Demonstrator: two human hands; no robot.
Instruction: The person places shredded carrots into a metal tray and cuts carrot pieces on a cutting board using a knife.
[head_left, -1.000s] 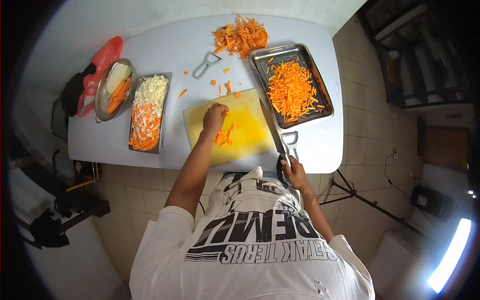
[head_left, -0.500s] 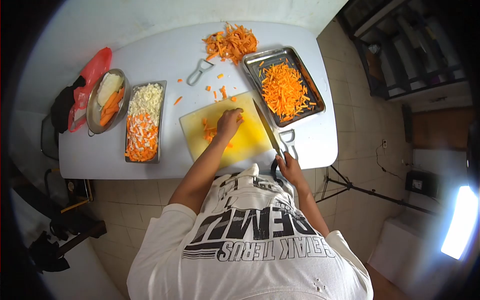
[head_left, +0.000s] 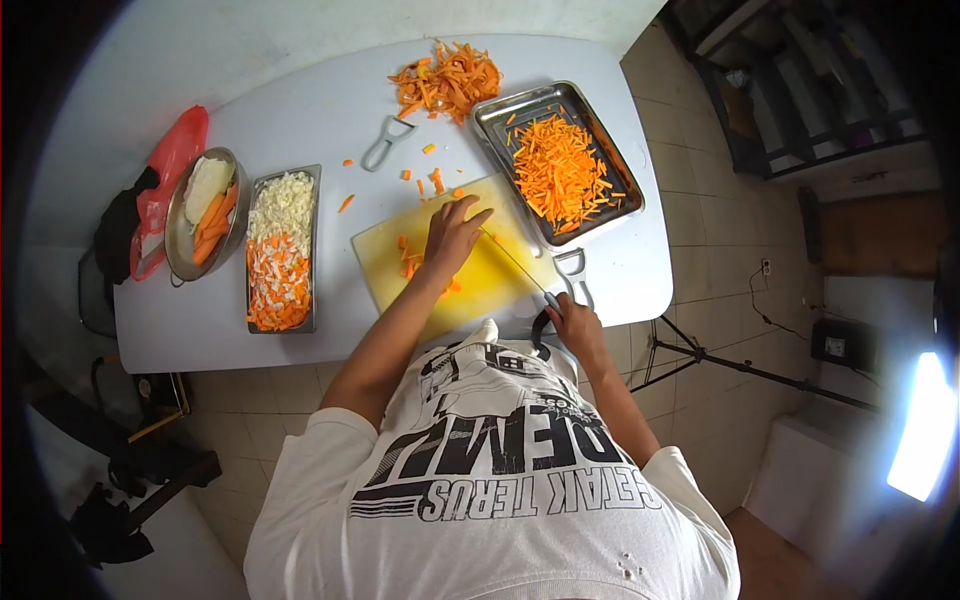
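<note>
My left hand [head_left: 455, 238] is over the yellow-and-white cutting board [head_left: 385, 260], its fingers bent down beside the knife's tip. What lies under those fingertips is hidden. In my right hand [head_left: 576, 325] is the handle of a kitchen knife [head_left: 518, 264], its thin blade slanting up and left across the board. Cut carrot pieces [head_left: 410, 262] lie on the board left of my left wrist. To the right, a metal tray [head_left: 628, 205] holds a heap of carrot sticks [head_left: 560, 172]. A grey peeler [head_left: 574, 280] lies by my right hand.
Carrot peelings [head_left: 445, 80] are heaped at the back, near another peeler [head_left: 387, 143]. At left stand a narrow metal tray [head_left: 316, 245] of chopped white and orange vegetables and a metal bowl [head_left: 180, 235] with whole carrots [head_left: 214, 225]. A red plastic bag [head_left: 180, 140] lies beyond.
The knife has swung left from the board's right edge, its tip now beside my left fingers. My left hand has shifted slightly up the board. The whole view has shifted a little.
</note>
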